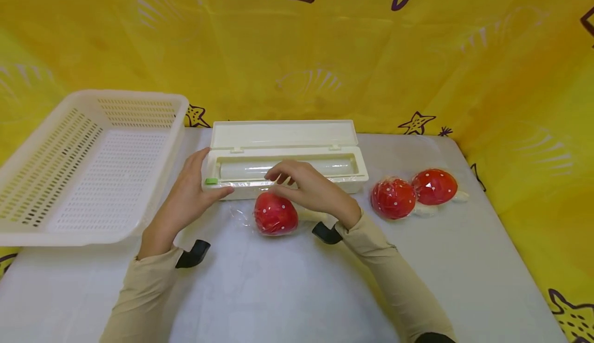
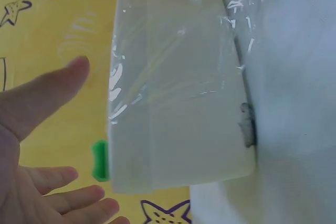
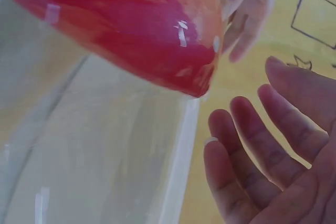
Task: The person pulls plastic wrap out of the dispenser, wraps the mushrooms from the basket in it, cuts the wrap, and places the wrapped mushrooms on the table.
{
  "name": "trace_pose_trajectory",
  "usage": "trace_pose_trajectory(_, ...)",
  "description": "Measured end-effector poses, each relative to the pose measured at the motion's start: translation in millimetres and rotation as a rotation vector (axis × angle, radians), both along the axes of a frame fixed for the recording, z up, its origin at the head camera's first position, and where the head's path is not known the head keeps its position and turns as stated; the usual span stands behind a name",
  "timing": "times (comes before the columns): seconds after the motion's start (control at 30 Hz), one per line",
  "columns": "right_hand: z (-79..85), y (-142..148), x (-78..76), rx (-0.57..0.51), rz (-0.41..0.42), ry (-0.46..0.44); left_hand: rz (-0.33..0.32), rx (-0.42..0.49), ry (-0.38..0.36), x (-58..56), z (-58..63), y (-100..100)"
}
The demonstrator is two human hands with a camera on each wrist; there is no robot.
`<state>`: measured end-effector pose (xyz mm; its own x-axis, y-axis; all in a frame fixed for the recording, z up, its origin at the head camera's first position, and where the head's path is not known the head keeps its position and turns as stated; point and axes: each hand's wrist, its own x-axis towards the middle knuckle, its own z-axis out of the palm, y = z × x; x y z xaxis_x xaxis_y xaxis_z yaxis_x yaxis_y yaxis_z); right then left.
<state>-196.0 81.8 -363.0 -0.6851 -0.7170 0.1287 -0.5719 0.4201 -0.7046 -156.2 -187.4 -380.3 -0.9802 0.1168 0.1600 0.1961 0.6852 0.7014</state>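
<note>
A white cling film dispenser (image 1: 283, 184) lies with its lid (image 1: 284, 133) raised and a film roll (image 1: 246, 169) inside. At its left end is a green slider (image 1: 211, 181). My left hand (image 1: 189, 193) is around that end, thumb and fingers spread apart. In front of the box, a toy mushroom (image 1: 276, 214) with a white-dotted red cap lies in clear film, its pale stem pointing right. Film stretches from it along the box front in the left wrist view. My right hand (image 1: 312, 185) hovers over the box front and the cap, fingers loosely bent, holding nothing.
A white perforated basket (image 1: 160, 198) stands on the left. Two more film-wrapped toy mushrooms, a nearer one (image 1: 393, 197) and a farther one (image 1: 434, 186), lie to the right on the white-covered table (image 1: 287, 291). A yellow patterned cloth (image 1: 260, 54) hangs behind and on the right.
</note>
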Motion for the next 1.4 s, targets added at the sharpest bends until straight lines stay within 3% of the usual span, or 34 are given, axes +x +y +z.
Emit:
trace_pose_trajectory(0.23,13.5,-27.4,-14.0,0.062,0.080,0.014,-0.005,0.072,-0.133,-9.0,-14.0,-11.2)
trace_pose_trajectory(0.37,17.5,-45.9,-21.2,0.087,0.143,0.037,-0.037,0.115,-0.154,-14.4,-24.7,-13.8)
trace_pose_trajectory(0.6,20.6,-77.6,-26.9,0.143,0.227,0.080,-0.018,0.070,-0.183,-16.4,-32.5,-17.5)
trace_pose_trajectory(1.0,8.1,-114.4,-32.4,0.198,0.210,0.086,-0.011,0.038,-0.228,-14.6,-33.1,-19.8)
trace_pose_trajectory(1.4,4.4,-125.0,-32.9,0.245,0.157,0.142,0.004,0.055,-0.214,-13.9,-32.7,-20.4)
